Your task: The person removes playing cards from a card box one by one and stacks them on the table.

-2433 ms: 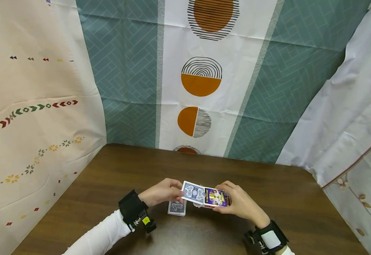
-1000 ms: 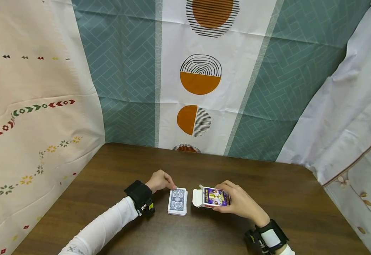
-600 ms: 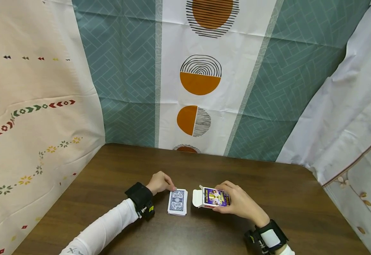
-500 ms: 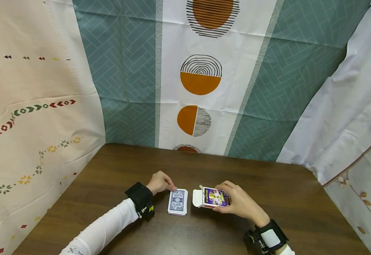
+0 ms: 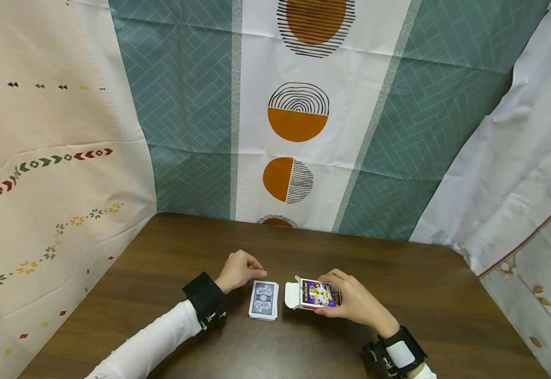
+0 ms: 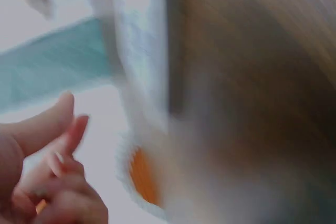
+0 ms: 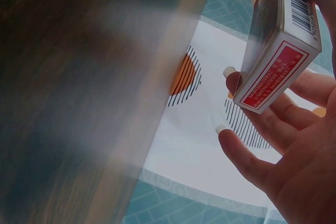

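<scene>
A stack of playing cards [image 5: 263,301], blue patterned backs up, lies on the table. My left hand [image 5: 241,271] hovers at its far edge, apart from the cards. In the left wrist view the thumb and forefinger of the left hand [image 6: 58,166] come close together with nothing between them; the other fingers curl loosely. My right hand [image 5: 357,301] grips a purple card box [image 5: 319,293] by its right end. Its white flap is open and faces the stack. In the right wrist view the card box [image 7: 278,72] shows a red panel and a barcode.
The brown wooden table [image 5: 199,234] ends at the back against a green and white curtain [image 5: 299,152] with orange circles. Cream cloth [image 5: 57,184] hangs on the left and white cloth [image 5: 483,184] on the right.
The left hand carried a card from the box opening to the stack, laid it down and squared it. It has since released the cards and lifted slightly right. The right hand has barely moved.
</scene>
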Action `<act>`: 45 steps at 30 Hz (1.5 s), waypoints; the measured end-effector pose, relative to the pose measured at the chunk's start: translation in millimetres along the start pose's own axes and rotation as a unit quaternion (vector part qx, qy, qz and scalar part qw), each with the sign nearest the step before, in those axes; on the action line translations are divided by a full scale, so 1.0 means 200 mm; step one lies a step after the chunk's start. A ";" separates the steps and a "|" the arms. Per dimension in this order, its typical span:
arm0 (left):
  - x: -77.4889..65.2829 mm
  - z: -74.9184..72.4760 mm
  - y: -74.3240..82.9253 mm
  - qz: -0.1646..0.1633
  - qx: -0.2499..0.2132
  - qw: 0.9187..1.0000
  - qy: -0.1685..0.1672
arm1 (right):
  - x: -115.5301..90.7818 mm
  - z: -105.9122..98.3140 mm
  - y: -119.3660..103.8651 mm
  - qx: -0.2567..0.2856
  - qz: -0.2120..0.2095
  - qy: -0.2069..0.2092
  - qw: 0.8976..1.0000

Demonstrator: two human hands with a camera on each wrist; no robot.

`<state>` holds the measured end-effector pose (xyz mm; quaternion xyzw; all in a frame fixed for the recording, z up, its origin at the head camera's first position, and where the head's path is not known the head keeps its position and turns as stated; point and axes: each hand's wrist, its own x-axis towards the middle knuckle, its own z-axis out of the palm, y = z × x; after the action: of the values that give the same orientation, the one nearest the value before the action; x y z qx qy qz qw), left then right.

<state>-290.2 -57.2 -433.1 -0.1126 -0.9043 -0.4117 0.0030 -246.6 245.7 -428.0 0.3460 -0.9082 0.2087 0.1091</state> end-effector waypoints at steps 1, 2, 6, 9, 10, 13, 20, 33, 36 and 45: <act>-0.01 0.00 0.04 0.028 -0.014 0.999 -0.014 | 0.00 0.00 0.00 0.001 0.001 0.000 1.000; -0.03 0.00 0.08 0.049 -0.030 0.998 -0.036 | 0.00 0.00 0.00 0.001 0.001 -0.001 1.000; -0.07 0.03 0.21 0.087 -0.080 0.987 -0.111 | 0.02 -0.01 -0.01 0.005 0.000 0.000 1.000; -0.08 0.08 0.26 0.070 -0.093 0.986 -0.118 | 0.03 -0.01 -0.02 0.010 -0.003 0.000 1.000; -0.08 0.09 0.26 0.062 -0.095 0.987 -0.116 | 0.04 -0.01 -0.02 0.012 -0.003 -0.002 1.000; -0.09 0.13 0.25 0.036 -0.106 0.987 -0.117 | 0.05 -0.01 -0.04 0.020 -0.005 -0.005 1.000; -0.11 0.15 0.22 -0.003 -0.127 0.982 -0.137 | 0.06 0.00 -0.06 0.027 -0.015 -0.005 0.999; -0.11 0.17 0.22 -0.043 -0.159 0.974 -0.159 | 0.06 0.00 -0.06 0.024 -0.017 -0.011 1.000; -0.11 0.16 0.21 -0.036 -0.142 0.976 -0.164 | 0.06 0.00 -0.06 0.025 -0.019 -0.008 0.999; -0.11 0.14 0.20 -0.028 -0.168 0.971 -0.167 | 0.07 0.00 -0.07 0.023 -0.016 -0.013 1.000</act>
<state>-258.7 -14.9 -424.2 -0.1533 -0.8128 -0.5327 -0.1790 -247.6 229.1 -419.0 0.3654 -0.8989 0.2229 0.0932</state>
